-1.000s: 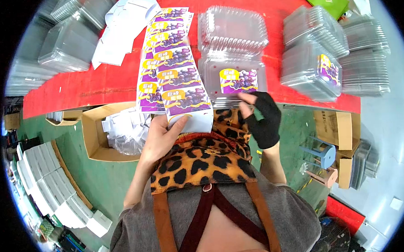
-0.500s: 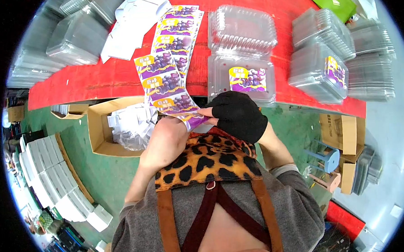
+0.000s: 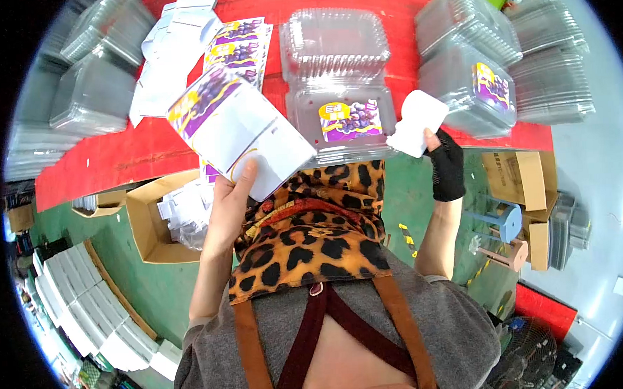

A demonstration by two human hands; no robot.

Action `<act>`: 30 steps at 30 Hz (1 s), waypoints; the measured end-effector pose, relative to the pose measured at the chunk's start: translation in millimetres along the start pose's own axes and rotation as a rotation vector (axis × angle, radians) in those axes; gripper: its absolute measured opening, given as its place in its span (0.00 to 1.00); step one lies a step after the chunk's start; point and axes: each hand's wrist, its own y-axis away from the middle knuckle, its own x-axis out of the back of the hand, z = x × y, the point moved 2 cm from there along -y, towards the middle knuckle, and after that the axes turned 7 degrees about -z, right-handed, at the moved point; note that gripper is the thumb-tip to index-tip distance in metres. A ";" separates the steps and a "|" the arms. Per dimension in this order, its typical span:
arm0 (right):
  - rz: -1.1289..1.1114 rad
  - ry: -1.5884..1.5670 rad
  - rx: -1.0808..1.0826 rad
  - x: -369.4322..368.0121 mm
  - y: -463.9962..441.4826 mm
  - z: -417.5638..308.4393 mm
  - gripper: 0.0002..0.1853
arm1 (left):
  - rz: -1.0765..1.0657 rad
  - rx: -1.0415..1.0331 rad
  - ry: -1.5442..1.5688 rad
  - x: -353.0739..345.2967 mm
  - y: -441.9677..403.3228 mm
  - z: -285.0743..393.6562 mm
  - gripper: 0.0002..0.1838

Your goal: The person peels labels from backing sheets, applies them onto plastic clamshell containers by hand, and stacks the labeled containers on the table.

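Observation:
My left hand (image 3: 235, 198) pinches a strip of grape labels (image 3: 264, 137), folded so that much of its white backing shows, over the table's front edge. In my right hand (image 3: 446, 162), in a black fingerless glove, is a white label (image 3: 417, 122) held by its lower edge, its printed side not visible. Between the hands an open clear plastic box (image 3: 305, 118) lies on the red table (image 3: 115, 151), its ribbed half at the back. A grape label (image 3: 351, 120) sits on its front half. More label strips (image 3: 239, 51) lie behind my left hand.
Stacked clear boxes stand at left (image 3: 91, 93) and right (image 3: 466, 83), the right stack bearing a grape label. White paper sheets (image 3: 170, 61) lie at the back left. Below the edge is a carton (image 3: 149, 226) of white scraps. Blue and pink stools (image 3: 511, 220) stand at right.
My hands were together at the strip and have parted. The right one has moved right with a white label in it. The strip in my left hand has turned over, showing its backing.

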 end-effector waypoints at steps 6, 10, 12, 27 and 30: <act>-0.085 0.048 -0.087 -7.0 13.7 14.2 0.25 | -0.038 0.125 0.082 -15.9 -12.5 -17.2 0.28; -0.077 0.099 -0.060 -5.2 15.0 14.8 0.25 | -0.053 0.152 0.071 -21.8 -9.5 -11.5 0.28; -0.051 0.112 -0.048 -4.9 13.4 16.1 0.24 | -0.052 0.138 0.094 -24.7 -8.6 -10.1 0.28; -0.106 0.142 -0.031 -1.9 15.8 14.1 0.23 | 0.052 0.239 0.274 -25.5 -14.8 -9.9 0.26; -0.083 0.124 -0.076 -0.3 18.1 8.8 0.24 | 0.002 0.172 0.393 -20.5 -17.0 -6.9 0.25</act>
